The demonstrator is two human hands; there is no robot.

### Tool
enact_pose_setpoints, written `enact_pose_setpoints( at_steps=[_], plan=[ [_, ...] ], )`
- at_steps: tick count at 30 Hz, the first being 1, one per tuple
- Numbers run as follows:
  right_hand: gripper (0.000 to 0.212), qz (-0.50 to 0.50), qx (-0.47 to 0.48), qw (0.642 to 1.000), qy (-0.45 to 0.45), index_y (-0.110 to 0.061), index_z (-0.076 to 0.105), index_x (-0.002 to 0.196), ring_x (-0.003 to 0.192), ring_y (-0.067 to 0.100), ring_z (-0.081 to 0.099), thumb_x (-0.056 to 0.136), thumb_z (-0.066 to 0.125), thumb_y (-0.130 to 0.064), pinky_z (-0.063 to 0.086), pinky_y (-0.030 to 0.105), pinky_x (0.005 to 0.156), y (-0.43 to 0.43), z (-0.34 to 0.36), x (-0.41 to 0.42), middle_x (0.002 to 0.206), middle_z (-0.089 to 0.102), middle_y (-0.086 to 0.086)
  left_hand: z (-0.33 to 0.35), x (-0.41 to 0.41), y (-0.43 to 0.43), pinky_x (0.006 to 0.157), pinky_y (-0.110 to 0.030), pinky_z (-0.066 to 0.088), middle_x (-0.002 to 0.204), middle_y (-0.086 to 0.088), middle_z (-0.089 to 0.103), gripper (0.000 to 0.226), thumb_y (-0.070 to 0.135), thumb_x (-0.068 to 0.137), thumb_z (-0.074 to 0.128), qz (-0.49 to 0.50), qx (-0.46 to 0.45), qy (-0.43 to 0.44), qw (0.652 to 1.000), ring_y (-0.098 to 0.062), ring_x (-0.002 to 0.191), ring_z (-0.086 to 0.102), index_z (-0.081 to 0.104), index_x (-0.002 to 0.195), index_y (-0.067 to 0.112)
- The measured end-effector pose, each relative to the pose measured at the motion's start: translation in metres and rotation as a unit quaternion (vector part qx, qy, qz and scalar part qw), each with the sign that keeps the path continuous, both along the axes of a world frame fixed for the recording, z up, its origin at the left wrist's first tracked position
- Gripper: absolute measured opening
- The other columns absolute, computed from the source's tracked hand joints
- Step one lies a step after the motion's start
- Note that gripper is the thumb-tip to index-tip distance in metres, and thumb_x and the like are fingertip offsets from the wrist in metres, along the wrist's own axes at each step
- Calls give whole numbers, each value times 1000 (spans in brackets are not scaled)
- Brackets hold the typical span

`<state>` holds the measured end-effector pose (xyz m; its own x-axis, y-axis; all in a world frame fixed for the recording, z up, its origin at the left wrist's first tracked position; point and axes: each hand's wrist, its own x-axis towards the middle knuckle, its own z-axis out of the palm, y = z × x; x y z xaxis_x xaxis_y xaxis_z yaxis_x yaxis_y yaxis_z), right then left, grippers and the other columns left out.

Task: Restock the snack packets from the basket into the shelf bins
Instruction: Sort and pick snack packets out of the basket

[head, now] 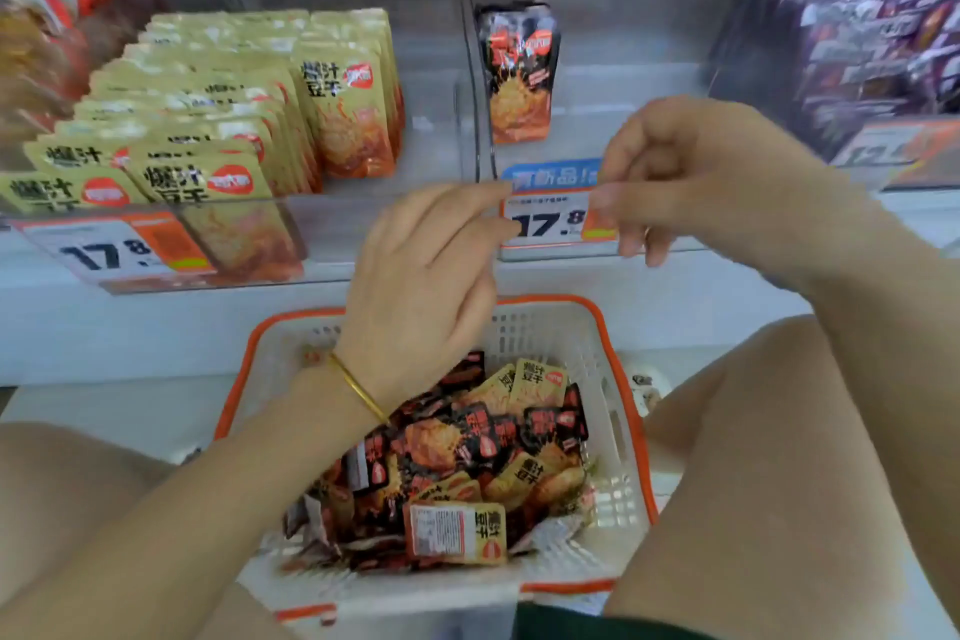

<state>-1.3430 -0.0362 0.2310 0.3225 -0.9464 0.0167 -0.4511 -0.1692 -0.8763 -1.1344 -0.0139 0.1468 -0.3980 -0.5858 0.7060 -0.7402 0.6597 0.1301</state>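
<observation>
Snack packets (457, 463) mostly lay in the basket (545, 327) — the middle bin (649, 42) held one black packet (519, 73); left hand (431, 265) and right hand (691, 172) each pinched its price tag (550, 221), carrying none.

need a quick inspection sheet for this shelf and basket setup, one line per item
surface: white shelf ledge, bare where it shows
job's things: basket between the person's knees holds mixed black and yellow snack packets; left bin mostly full of yellow packets; centre bin holds one black packet, upright
clutter: nothing seen
hands: left hand and right hand each appear to pinch an end of the centre bin's price tag; neither holds a packet
cables: nothing seen
surroundings: purple packets in the next bin to the right, blurred
</observation>
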Motion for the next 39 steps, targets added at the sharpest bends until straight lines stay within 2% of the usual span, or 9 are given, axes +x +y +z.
enact_pose_setpoints(
  at_steps=[3,8,12,19,21,28,31,36,39],
  plan=[
    [5,96,129,981,113,-3,59,87,60,21,67,87,63,-6,56,31,53,15,-65,16,76,68,18,-61,14,18,90,-42,42,122,-7,62,30,10,85,44,-5,91,-84,992,-30,109,51,67,103,6],
    [14,186,229,908,298,-2,62,99,73,25,69,92,57,-13,56,29,63,0,-208,52,86,70,16,-135,35,26,82,-42,52,112,-4,66,36,19,78,39,-5,240,-190,952,-26,103,58,69,97,13],
    [20,255,186,847,428,1,67,95,91,32,65,85,51,-5,54,42,76,0,-281,60,94,69,16,-154,46,26,83,-42,50,111,-3,67,36,21,82,38,23,298,-187,936,-28,103,61,70,96,15],
    [30,314,204,777,506,-3,64,113,108,30,57,86,59,-16,51,35,86,-7,-328,53,119,61,15,-166,54,17,80,-43,49,109,-5,67,21,3,77,67,34,317,-153,935,-31,101,60,70,96,12],
    [29,337,217,755,518,-2,64,111,100,27,58,89,58,-20,50,36,85,-3,-338,51,116,62,15,-168,51,18,77,-42,50,106,-5,68,20,3,75,69,20,314,-162,935,-31,99,61,70,93,12],
    [12,325,171,785,499,-7,54,84,82,24,49,93,52,-15,38,31,70,-3,-336,50,89,54,7,-174,49,24,77,-44,51,107,-6,67,20,3,78,65,-1,322,-164,933,-31,100,60,69,96,10],
    [30,291,158,831,448,-15,37,65,76,22,43,90,51,-9,34,32,67,-18,-315,51,71,41,1,-177,48,26,79,-46,53,108,-7,66,24,2,78,66,-13,329,-171,929,-31,101,59,68,101,9],
    [13,295,163,882,330,-5,47,84,61,6,37,96,49,-11,34,13,54,-33,-237,52,74,37,-5,-173,37,29,101,-37,39,135,-1,50,41,27,95,52,15,463,-138,875,-22,123,43,47,134,16],
    [9,272,218,910,223,-8,53,93,72,9,51,97,47,-13,42,12,59,-29,-210,48,82,50,-2,-161,29,28,85,-29,44,119,0,55,45,34,91,58,15,555,-53,830,-17,107,52,44,132,19]
  ],
)
